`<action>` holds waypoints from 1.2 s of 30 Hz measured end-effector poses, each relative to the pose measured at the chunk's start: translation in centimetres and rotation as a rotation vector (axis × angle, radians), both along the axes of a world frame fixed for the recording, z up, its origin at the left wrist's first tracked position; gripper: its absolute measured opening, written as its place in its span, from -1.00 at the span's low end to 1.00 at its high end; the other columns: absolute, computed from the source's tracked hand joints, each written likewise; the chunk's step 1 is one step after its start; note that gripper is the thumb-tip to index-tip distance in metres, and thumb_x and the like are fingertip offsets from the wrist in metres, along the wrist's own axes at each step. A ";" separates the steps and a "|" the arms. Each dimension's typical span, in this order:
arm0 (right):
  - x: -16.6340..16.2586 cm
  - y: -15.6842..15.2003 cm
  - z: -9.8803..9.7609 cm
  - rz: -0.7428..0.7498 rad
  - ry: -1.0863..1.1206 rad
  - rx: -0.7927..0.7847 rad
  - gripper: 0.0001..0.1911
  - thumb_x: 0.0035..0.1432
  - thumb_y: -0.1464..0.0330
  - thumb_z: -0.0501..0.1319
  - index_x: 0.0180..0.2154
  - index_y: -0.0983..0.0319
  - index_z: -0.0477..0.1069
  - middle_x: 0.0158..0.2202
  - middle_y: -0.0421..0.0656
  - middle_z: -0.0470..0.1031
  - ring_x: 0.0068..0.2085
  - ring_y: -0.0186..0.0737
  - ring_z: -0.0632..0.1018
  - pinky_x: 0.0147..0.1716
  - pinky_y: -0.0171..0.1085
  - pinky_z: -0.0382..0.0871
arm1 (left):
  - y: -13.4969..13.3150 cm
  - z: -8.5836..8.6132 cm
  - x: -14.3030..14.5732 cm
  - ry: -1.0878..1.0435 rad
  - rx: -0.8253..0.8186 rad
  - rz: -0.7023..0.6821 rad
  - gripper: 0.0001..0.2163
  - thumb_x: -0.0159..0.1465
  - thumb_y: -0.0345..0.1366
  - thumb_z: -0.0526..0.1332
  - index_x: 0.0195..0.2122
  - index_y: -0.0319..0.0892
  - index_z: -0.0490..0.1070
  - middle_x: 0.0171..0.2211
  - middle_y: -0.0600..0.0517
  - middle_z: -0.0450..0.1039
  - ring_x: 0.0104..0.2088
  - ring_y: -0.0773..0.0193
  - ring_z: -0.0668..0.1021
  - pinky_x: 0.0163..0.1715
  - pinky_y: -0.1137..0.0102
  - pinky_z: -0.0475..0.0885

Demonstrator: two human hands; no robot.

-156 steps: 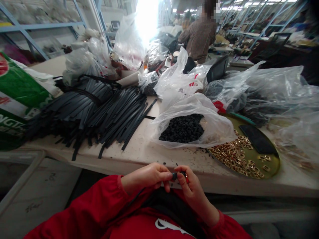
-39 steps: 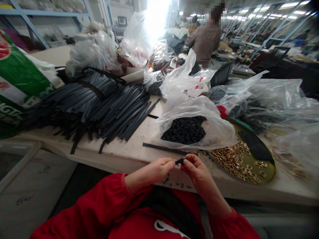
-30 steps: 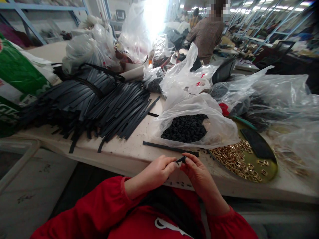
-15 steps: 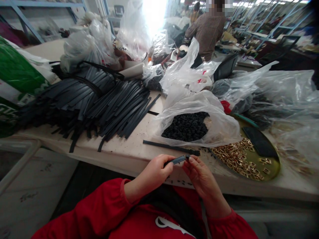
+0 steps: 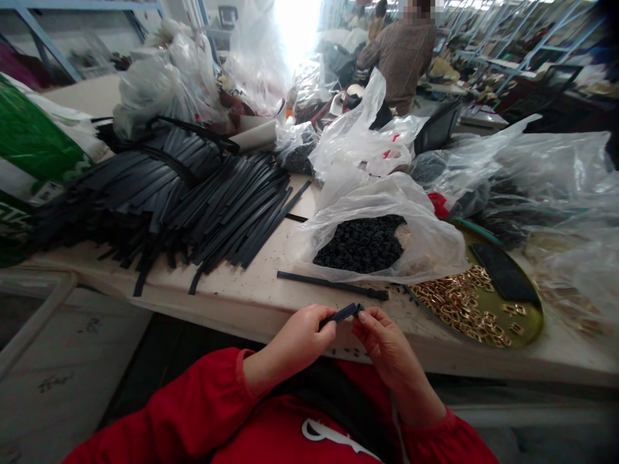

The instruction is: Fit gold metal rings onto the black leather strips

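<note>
My left hand (image 5: pixel 300 338) and my right hand (image 5: pixel 378 338) meet at the table's near edge, both pinched on a short black strap (image 5: pixel 341 314). The left fingers grip its near end, and the right thumb and forefinger hold its far tip. Just beyond the hands another black strap (image 5: pixel 333 284) lies flat on the table. Behind it an open clear bag of small black loops (image 5: pixel 360 241) sits. A round brass-coloured tray (image 5: pixel 527 325) with several gold buckles (image 5: pixel 459 308) is to the right of my hands.
A large heap of black straps (image 5: pixel 184 193) covers the table's left half, beside a green and white sack (image 5: pixel 29 154). Clear plastic bags (image 5: pixel 532 180) crowd the back and right. A dark flat piece (image 5: pixel 503 272) lies on the tray. A person (image 5: pixel 401 55) stands beyond the table, back turned.
A loose strap now lies on the table before the bag. The piece between my fingers has come out longer, and my hands have shifted slightly along the edge.
</note>
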State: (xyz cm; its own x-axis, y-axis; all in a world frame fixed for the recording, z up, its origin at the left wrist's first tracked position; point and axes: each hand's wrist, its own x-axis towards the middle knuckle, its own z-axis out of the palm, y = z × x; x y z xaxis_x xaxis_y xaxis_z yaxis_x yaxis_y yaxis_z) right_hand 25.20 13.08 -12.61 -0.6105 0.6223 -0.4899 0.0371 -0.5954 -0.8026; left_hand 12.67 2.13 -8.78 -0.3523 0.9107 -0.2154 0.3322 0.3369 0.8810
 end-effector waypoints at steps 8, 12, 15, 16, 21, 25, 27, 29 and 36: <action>0.3 -0.6 0.5 0.205 -0.110 0.233 -0.73 -0.09 0.16 0.28 -0.51 0.23 0.33 -0.57 -0.26 0.38 -0.50 -0.34 0.35 -0.46 -0.35 0.20 | 0.2 -0.4 -0.4 -0.235 -0.195 -0.081 -0.73 0.19 -0.26 -0.12 -0.45 -0.24 0.30 -0.63 0.13 0.24 -0.69 0.40 0.30 -0.70 0.51 0.16; 0.3 -0.7 0.9 0.199 -0.151 0.369 -0.72 -0.07 0.13 0.25 -0.52 0.22 0.33 -0.58 -0.25 0.36 -0.50 -0.31 0.34 -0.48 -0.34 0.19 | 0.0 -0.9 -0.3 -0.010 -0.159 -0.103 -0.73 0.18 -0.28 -0.08 -0.52 -0.23 0.33 -0.62 0.10 0.28 -0.60 0.37 0.32 -0.61 0.49 0.13; 0.3 -0.7 0.6 0.199 -0.161 0.448 -0.73 -0.07 0.15 0.26 -0.52 0.21 0.33 -0.58 -0.25 0.36 -0.49 -0.29 0.35 -0.48 -0.33 0.19 | -0.3 -1.0 0.1 0.127 -0.094 -0.112 -0.73 0.20 -0.29 -0.07 -0.50 -0.23 0.37 -0.56 0.06 0.37 -0.54 0.36 0.34 -0.55 0.48 0.13; 0.3 -0.7 0.5 0.220 -0.156 0.450 -0.73 -0.07 0.15 0.26 -0.52 0.21 0.33 -0.58 -0.25 0.36 -0.49 -0.29 0.35 -0.47 -0.33 0.20 | -0.3 -0.9 0.3 0.142 -0.087 -0.116 -0.72 0.20 -0.29 -0.07 -0.50 -0.22 0.38 -0.55 0.06 0.37 -0.54 0.36 0.33 -0.54 0.49 0.13; 0.6 -1.0 0.4 0.280 -0.024 0.166 -0.75 -0.10 0.20 0.30 -0.53 0.23 0.35 -0.57 -0.27 0.36 -0.49 -0.35 0.36 -0.44 -0.35 0.23 | -0.1 -0.3 0.3 0.080 -0.074 -0.171 -0.72 0.19 -0.30 -0.06 -0.50 -0.24 0.40 -0.59 0.10 0.32 -0.56 0.39 0.30 -0.57 0.51 0.11; 0.7 -1.3 0.8 0.129 0.060 -0.139 -0.79 -0.17 0.27 0.35 -0.49 0.22 0.38 -0.51 -0.28 0.41 -0.48 -0.40 0.40 -0.41 -0.38 0.28 | -0.3 0.0 0.0 0.025 -0.092 -0.134 -0.72 0.18 -0.29 -0.05 -0.50 -0.26 0.40 -0.60 0.12 0.28 -0.56 0.39 0.29 -0.58 0.52 0.11; 0.7 -1.4 1.1 0.122 0.076 -0.190 -0.80 -0.17 0.30 0.36 -0.48 0.22 0.40 -0.48 -0.27 0.43 -0.48 -0.42 0.40 -0.40 -0.39 0.29 | -0.5 0.1 0.0 0.000 -0.069 -0.099 -0.70 0.20 -0.25 -0.06 -0.47 -0.26 0.40 -0.58 0.11 0.30 -0.54 0.39 0.31 -0.57 0.52 0.12; 0.7 -1.5 1.2 0.136 0.085 -0.194 -0.82 -0.15 0.30 0.34 -0.47 0.23 0.40 -0.46 -0.26 0.44 -0.47 -0.42 0.41 -0.39 -0.39 0.30 | -0.8 0.2 0.2 0.004 -0.049 -0.070 -0.69 0.21 -0.23 -0.07 -0.45 -0.25 0.40 -0.56 0.11 0.32 -0.53 0.38 0.31 -0.56 0.52 0.13; 1.0 -2.4 0.4 0.129 0.044 0.100 -0.79 -0.08 0.24 0.30 -0.47 0.22 0.36 -0.53 -0.28 0.39 -0.47 -0.38 0.41 -0.41 -0.37 0.29 | -1.1 -0.3 1.1 0.105 -0.072 -0.043 -0.72 0.18 -0.26 -0.03 -0.49 -0.24 0.42 -0.59 0.09 0.34 -0.57 0.39 0.29 -0.58 0.49 0.07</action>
